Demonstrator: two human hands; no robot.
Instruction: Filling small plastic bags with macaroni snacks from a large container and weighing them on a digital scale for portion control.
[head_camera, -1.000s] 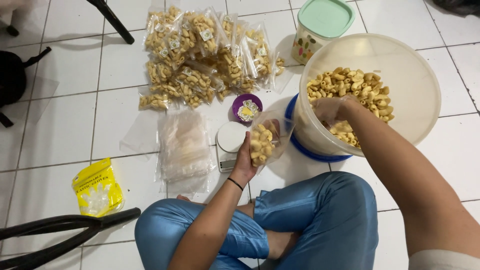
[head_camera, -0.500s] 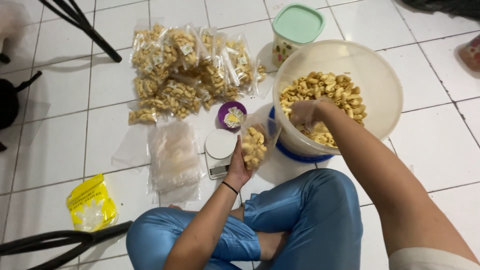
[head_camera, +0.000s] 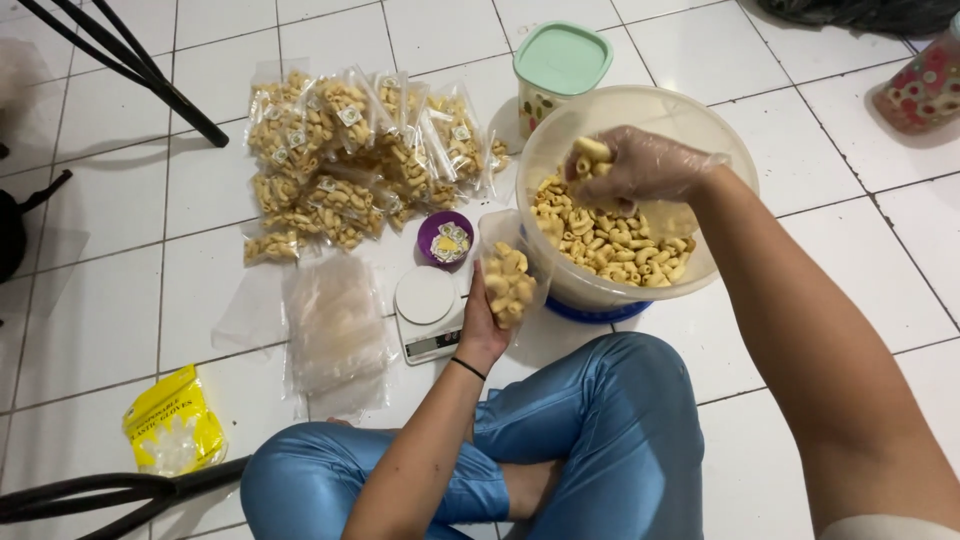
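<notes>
My left hand (head_camera: 482, 325) holds a clear plastic bag (head_camera: 510, 272) partly filled with pale yellow macaroni snacks, upright beside the big translucent tub (head_camera: 700, 135). My right hand (head_camera: 630, 165), in a thin clear glove, is lifted above the tub and closed on a handful of the snacks (head_camera: 590, 158). More loose snacks (head_camera: 610, 245) fill the tub's bottom. A small white kitchen scale (head_camera: 428, 312) lies on the floor just left of my left hand.
A pile of filled, sealed snack bags (head_camera: 355, 150) lies at the back left. A stack of empty clear bags (head_camera: 335, 320), a small purple bowl of labels (head_camera: 445, 238), a green-lidded container (head_camera: 558, 70) and a yellow glove packet (head_camera: 172, 420) surround me. Black chair legs (head_camera: 120, 60) stand far left.
My right hand has risen out of the tub with a handful of snacks. The left hand keeps holding the bag. The camera view has shifted, so everything sits further left.
</notes>
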